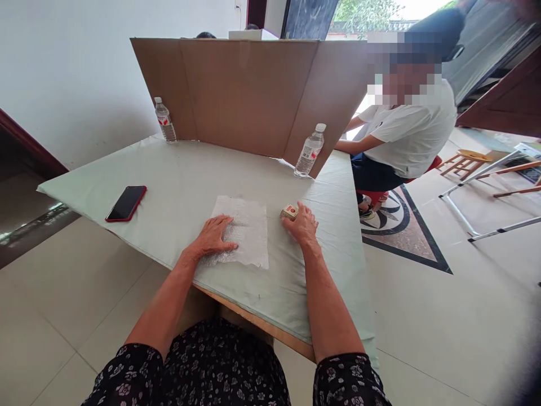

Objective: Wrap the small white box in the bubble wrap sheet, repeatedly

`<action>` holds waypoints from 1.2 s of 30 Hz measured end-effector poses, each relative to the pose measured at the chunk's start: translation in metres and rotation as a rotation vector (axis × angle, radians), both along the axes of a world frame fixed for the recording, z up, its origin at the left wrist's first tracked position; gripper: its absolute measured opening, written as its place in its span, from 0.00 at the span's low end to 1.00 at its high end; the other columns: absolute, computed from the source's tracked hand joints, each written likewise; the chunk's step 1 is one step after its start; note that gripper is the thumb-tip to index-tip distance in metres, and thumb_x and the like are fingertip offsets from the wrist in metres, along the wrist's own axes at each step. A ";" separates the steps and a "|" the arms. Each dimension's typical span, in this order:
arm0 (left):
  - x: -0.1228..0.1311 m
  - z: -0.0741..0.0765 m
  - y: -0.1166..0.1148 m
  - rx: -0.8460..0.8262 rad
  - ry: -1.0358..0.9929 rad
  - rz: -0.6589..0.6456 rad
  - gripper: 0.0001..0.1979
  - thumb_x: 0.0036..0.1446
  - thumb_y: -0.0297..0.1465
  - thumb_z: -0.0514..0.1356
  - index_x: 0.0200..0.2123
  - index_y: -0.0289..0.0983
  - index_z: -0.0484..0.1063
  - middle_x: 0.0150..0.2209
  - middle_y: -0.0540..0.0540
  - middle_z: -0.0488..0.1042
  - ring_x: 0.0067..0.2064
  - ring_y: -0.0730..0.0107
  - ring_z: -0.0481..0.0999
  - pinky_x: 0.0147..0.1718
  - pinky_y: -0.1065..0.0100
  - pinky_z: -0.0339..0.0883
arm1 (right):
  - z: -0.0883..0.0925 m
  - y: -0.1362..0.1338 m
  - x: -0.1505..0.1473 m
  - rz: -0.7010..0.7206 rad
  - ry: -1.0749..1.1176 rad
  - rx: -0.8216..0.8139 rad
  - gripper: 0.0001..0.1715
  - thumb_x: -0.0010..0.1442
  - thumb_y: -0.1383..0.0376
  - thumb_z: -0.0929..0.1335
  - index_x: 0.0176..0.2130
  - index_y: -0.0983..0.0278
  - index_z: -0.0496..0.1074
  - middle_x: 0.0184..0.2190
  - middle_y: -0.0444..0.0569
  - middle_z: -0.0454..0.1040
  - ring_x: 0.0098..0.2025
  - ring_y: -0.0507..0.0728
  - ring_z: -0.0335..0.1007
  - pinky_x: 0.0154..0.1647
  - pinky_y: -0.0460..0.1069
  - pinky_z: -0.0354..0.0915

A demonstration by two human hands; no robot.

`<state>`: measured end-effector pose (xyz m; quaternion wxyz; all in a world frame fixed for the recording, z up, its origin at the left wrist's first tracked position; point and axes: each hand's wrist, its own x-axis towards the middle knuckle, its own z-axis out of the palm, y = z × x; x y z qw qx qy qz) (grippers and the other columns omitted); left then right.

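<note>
A sheet of bubble wrap (249, 231) lies flat on the table, whitish and see-through. My left hand (214, 237) rests on its left part, fingers stretched out and thumb apart, holding nothing. To the right of the sheet, my right hand (305, 224) has its thumb and fingers around a small box (289, 212), cream-coloured with a red mark on top. The box is at the table surface; its right end is hidden by my fingers.
The table (181, 180) has a pale green cover. A phone (126, 203) lies at left. Two water bottles (165, 120) (310, 151) stand against a cardboard screen (245, 96) at the back. A person (409, 129) in a white shirt sits beyond the right edge.
</note>
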<state>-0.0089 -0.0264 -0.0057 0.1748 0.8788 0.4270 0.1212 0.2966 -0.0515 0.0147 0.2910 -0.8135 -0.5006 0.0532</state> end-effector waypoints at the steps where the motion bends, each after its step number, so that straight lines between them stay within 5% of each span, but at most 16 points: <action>1: 0.000 0.000 0.000 0.000 -0.006 -0.001 0.44 0.52 0.48 0.64 0.68 0.37 0.55 0.69 0.36 0.59 0.71 0.45 0.54 0.68 0.47 0.48 | 0.003 0.001 -0.003 -0.001 -0.014 0.070 0.39 0.52 0.60 0.71 0.61 0.63 0.64 0.63 0.62 0.66 0.61 0.73 0.64 0.57 0.68 0.60; 3: 0.000 0.000 0.000 -0.004 -0.012 -0.003 0.44 0.52 0.48 0.64 0.68 0.37 0.56 0.69 0.35 0.58 0.71 0.45 0.54 0.68 0.47 0.47 | 0.010 0.003 -0.009 0.071 -0.034 0.219 0.33 0.55 0.60 0.69 0.59 0.63 0.67 0.63 0.62 0.66 0.61 0.72 0.63 0.59 0.69 0.59; 6: 0.000 0.001 0.001 -0.014 -0.005 -0.015 0.45 0.52 0.48 0.65 0.67 0.36 0.56 0.70 0.34 0.57 0.72 0.46 0.53 0.69 0.47 0.47 | 0.017 0.006 -0.025 0.431 -0.031 0.281 0.26 0.57 0.61 0.69 0.55 0.61 0.72 0.58 0.57 0.72 0.61 0.67 0.65 0.62 0.65 0.59; 9: 0.001 0.004 0.003 -0.011 0.006 -0.024 0.44 0.52 0.48 0.65 0.67 0.36 0.57 0.69 0.35 0.57 0.72 0.46 0.53 0.69 0.49 0.46 | 0.011 0.006 -0.049 0.809 -0.049 0.130 0.30 0.55 0.58 0.73 0.57 0.58 0.71 0.60 0.54 0.71 0.63 0.64 0.64 0.66 0.63 0.57; 11: 0.001 0.006 0.004 -0.011 0.018 -0.033 0.44 0.52 0.49 0.65 0.67 0.36 0.57 0.69 0.35 0.58 0.72 0.47 0.53 0.69 0.50 0.47 | 0.004 0.004 -0.063 0.916 -0.087 -0.022 0.39 0.52 0.55 0.75 0.61 0.58 0.68 0.64 0.55 0.67 0.66 0.65 0.60 0.66 0.63 0.56; 16: -0.005 0.009 0.008 -0.017 0.046 -0.063 0.47 0.51 0.52 0.64 0.68 0.35 0.57 0.70 0.34 0.56 0.72 0.47 0.51 0.69 0.51 0.45 | -0.009 0.002 -0.074 0.876 -0.159 -0.248 0.53 0.48 0.49 0.77 0.66 0.62 0.62 0.69 0.61 0.59 0.70 0.69 0.53 0.67 0.64 0.54; 23: -0.016 0.008 0.005 -0.014 0.094 -0.068 0.50 0.49 0.57 0.64 0.68 0.38 0.55 0.72 0.33 0.51 0.73 0.43 0.47 0.69 0.44 0.39 | -0.012 0.004 -0.067 0.880 -0.173 -0.238 0.54 0.47 0.47 0.77 0.66 0.62 0.62 0.69 0.60 0.59 0.70 0.69 0.53 0.67 0.64 0.54; 27: -0.006 0.013 0.000 0.051 0.020 -0.083 0.42 0.54 0.51 0.63 0.67 0.40 0.58 0.71 0.36 0.54 0.73 0.48 0.49 0.70 0.48 0.42 | -0.011 0.002 -0.068 0.872 -0.177 -0.254 0.55 0.46 0.46 0.77 0.66 0.63 0.62 0.69 0.61 0.58 0.71 0.69 0.53 0.68 0.64 0.53; 32: 0.005 0.004 -0.002 0.020 0.049 -0.106 0.39 0.55 0.51 0.62 0.65 0.38 0.62 0.70 0.35 0.56 0.72 0.46 0.52 0.69 0.48 0.44 | -0.010 0.001 -0.069 0.864 -0.106 -0.159 0.51 0.43 0.49 0.79 0.62 0.62 0.67 0.66 0.60 0.64 0.67 0.70 0.60 0.66 0.64 0.57; 36: 0.006 0.000 0.000 0.022 0.082 -0.117 0.40 0.54 0.52 0.62 0.65 0.40 0.61 0.71 0.35 0.54 0.73 0.47 0.50 0.69 0.46 0.43 | 0.002 0.004 -0.057 0.762 -0.059 0.006 0.36 0.52 0.54 0.76 0.57 0.62 0.71 0.60 0.58 0.72 0.63 0.67 0.66 0.66 0.61 0.59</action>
